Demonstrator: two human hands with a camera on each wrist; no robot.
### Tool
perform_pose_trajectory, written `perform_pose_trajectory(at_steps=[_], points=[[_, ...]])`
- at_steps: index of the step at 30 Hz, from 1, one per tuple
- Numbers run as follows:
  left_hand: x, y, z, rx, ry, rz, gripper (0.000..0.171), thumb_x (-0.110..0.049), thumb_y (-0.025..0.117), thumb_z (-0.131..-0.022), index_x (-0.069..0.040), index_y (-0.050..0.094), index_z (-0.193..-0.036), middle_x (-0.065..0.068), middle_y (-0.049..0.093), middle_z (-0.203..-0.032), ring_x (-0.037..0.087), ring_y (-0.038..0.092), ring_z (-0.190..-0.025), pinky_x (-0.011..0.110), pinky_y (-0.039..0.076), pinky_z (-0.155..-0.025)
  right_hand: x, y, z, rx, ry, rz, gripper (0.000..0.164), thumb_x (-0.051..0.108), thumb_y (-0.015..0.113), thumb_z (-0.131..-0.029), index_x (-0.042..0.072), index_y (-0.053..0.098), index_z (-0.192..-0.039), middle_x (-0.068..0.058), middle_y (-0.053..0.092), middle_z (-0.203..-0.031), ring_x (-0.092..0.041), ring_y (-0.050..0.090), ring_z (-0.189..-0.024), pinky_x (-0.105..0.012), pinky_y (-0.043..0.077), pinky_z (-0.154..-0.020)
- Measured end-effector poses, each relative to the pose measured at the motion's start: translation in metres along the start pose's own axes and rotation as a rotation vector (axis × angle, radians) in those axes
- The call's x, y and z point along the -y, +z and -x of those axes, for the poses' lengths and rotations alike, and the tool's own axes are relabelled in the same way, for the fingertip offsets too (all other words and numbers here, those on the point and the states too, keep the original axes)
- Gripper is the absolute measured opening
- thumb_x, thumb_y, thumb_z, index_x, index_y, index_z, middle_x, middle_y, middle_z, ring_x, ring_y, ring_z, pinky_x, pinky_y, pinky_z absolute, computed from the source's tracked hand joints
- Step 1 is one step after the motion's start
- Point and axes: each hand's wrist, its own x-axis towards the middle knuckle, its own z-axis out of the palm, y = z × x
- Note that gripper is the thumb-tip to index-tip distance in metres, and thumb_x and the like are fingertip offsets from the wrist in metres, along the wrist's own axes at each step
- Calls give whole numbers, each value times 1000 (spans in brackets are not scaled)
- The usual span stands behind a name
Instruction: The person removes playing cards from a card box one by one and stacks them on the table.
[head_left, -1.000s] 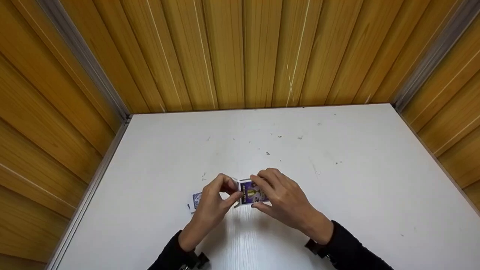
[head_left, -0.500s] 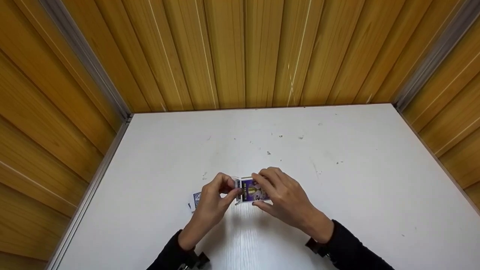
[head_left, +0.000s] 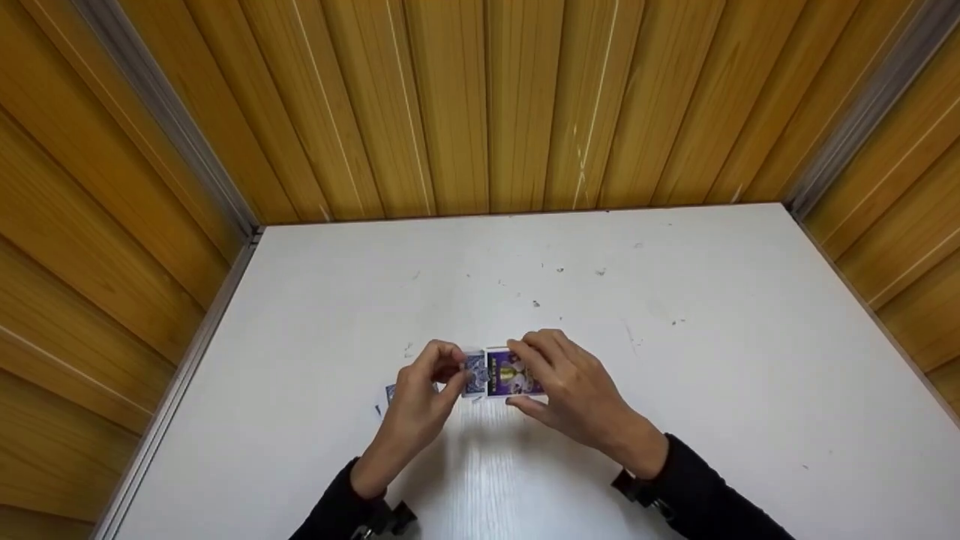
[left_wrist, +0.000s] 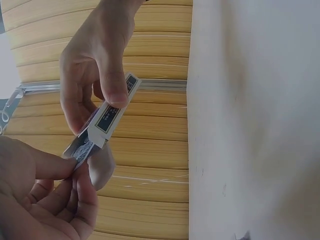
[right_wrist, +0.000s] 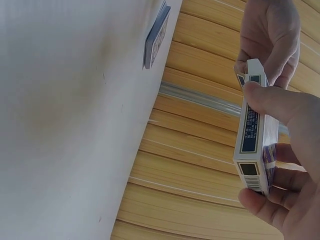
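My right hand [head_left: 570,386] grips a small playing card box [head_left: 513,373], its purple printed face up in the head view. At the box's left end, my left hand [head_left: 416,390] pinches a blue-backed playing card [head_left: 475,373] that sticks partly out of the opening. Whether it is one card or several I cannot tell. An end flap [left_wrist: 101,167] stands folded out in the left wrist view. The right wrist view shows the right thumb and fingers around the box [right_wrist: 251,127], with a barcode on its closed end.
A stack of blue-backed playing cards [right_wrist: 158,37] lies on the white table [head_left: 675,390], partly hidden by the left hand in the head view. Wood-patterned panels [head_left: 487,105] border the table's back and sides.
The left hand has drawn slightly left, away from the box, and more of the blue card back shows outside the opening. The right hand and box have risen slightly in view.
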Motion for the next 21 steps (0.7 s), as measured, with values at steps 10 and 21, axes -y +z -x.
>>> perform_pose_trajectory(at_steps=[10,21], points=[[3,-6,-2,-11,83,-126,34,13,63,-89,-7,67,-116,2,64,-112,12,55,-75,30,52,-66,-4,2,3,57,70,-64,79,37,96,-72,1,63,-134,-11,61,-121,-23,60,-109,-34,57,-82],[12,-14,-4,152,339,-569,30,-15,84,-84,-22,74,-111,1,61,-128,16,59,-103,35,52,-81,-6,3,5,112,95,-80,78,40,94,-74,1,63,-134,-10,61,-121,-22,60,-109,-33,57,-83]])
